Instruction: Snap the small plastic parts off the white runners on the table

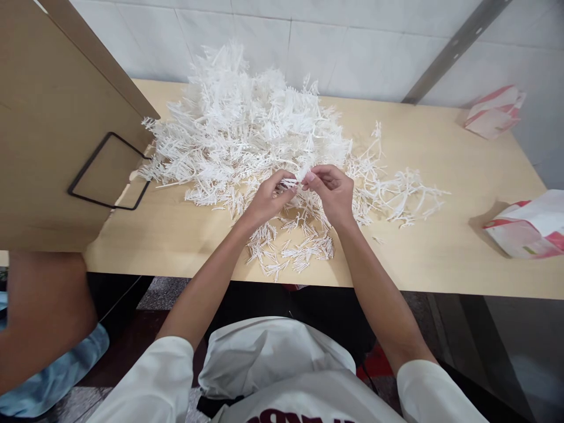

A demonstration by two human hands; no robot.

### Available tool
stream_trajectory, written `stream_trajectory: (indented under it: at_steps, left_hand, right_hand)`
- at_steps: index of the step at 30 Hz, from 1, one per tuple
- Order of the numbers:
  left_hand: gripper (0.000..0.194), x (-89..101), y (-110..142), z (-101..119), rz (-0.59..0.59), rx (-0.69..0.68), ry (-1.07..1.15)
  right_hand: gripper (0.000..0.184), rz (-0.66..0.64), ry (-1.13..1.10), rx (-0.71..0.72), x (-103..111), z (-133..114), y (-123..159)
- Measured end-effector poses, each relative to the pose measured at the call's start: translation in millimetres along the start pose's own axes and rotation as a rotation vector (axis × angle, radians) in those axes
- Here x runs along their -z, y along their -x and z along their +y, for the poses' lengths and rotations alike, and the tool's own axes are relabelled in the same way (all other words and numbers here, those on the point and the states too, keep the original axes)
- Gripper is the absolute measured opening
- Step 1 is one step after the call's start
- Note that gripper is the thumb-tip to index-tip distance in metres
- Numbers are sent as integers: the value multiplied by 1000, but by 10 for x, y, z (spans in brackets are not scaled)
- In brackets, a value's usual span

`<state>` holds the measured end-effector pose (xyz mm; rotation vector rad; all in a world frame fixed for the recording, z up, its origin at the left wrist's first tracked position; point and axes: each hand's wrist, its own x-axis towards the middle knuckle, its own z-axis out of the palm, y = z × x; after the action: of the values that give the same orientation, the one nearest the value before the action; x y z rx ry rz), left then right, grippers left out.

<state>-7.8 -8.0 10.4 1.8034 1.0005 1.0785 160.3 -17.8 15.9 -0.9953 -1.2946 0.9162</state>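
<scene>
A big heap of white plastic sprues (pixel 247 123) with many small prongs lies on the pale wooden table (pixel 440 176). My left hand (pixel 268 197) and my right hand (pixel 332 188) meet above the table just in front of the heap, both pinched on one white sprue piece (pixel 297 179) held between them. Below my hands lies a smaller scatter of broken-off white bits (pixel 295 247). Bare sprue stems (pixel 405 197) lie spread to the right.
A wooden divider panel (pixel 48 117) with a black wire handle (pixel 108 170) stands at the left. Another person's leg (pixel 39 317) shows under it. Two red-and-white paper bags (pixel 529 226) (pixel 493 111) lie at the right. A tiled wall runs behind the table.
</scene>
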Motion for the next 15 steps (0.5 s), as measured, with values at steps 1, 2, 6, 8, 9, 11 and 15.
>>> stream_trajectory:
  at_steps: [1, 2, 6, 8, 9, 11, 15]
  left_hand:
    - [21, -8, 5, -6, 16, -12, -6]
    - [24, -16, 9, -12, 27, -24, -14]
    - [29, -42, 5, -21, 29, -6, -10]
    - [31, -50, -1, -25, 34, 18, 5]
    - [32, -52, -3, -28, 37, 20, 7]
    - [32, -55, -1, -32, 34, 7, 0]
    - [32, -47, 11, -23, 3, -38, -45]
  right_hand:
    - [25, -9, -11, -11, 1, 5, -5]
    - [26, -17, -12, -18, 2, 11, -9]
    - [30, -36, 15, -14, -3, 39, -11]
    - [31, -43, 22, -14, -13, 48, -9]
    - [30, -47, 20, -14, -21, 52, -8]
    - [30, -59, 7, -12, -45, 60, 0]
    - [32, -65, -50, -39, -121, 95, 32]
